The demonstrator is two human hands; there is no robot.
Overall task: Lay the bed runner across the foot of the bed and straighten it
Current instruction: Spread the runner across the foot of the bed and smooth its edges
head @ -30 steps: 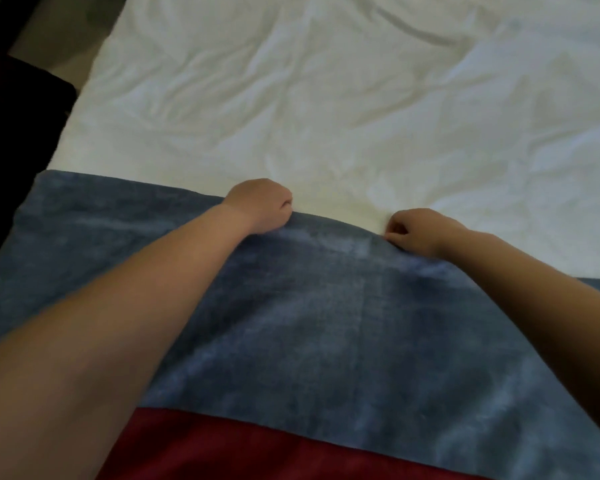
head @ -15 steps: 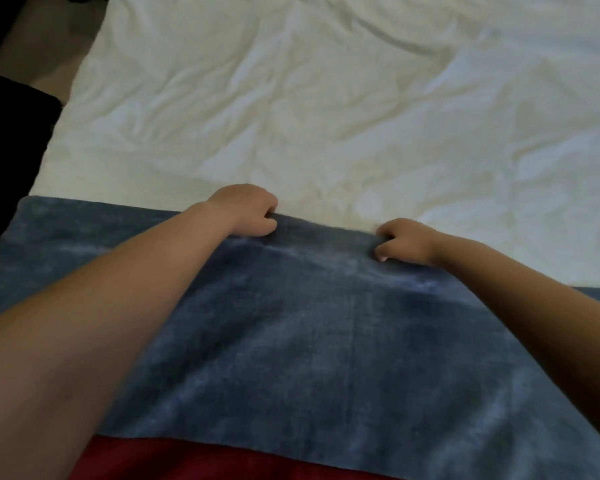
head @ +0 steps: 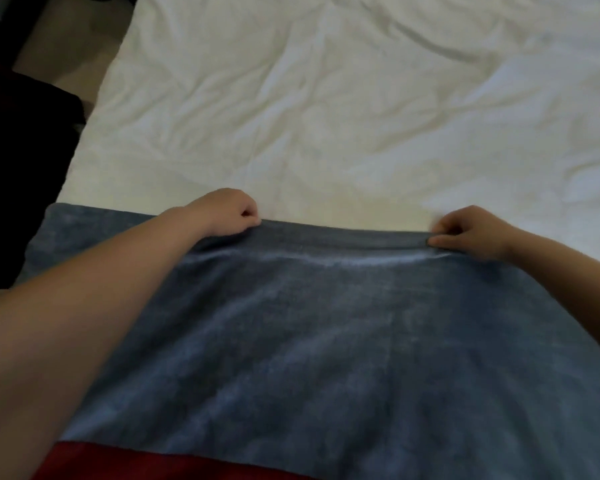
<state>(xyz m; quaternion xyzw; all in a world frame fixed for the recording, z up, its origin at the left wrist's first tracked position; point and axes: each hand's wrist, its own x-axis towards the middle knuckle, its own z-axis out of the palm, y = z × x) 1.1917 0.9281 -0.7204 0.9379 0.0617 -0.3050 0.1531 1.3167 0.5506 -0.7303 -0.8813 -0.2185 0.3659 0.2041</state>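
Note:
A blue-grey plush bed runner [head: 326,341] lies across the near end of a bed with a wrinkled white cover [head: 326,116]. My left hand [head: 227,213] pinches the runner's far edge left of centre. Further right, my right hand [head: 471,232] pinches the same edge with curled fingers. Between the two hands the edge runs in a nearly straight, taut line with a pale ridge just below it. The runner's right end runs out of view.
A dark red fabric [head: 153,462] shows at the bottom edge under the runner. Left of the bed stands a dark object [head: 18,161], with beige floor [head: 70,46] beyond it.
Both hands have moved apart along the far edge, the right hand going further right. The edge between them has been drawn straighter and tauter.

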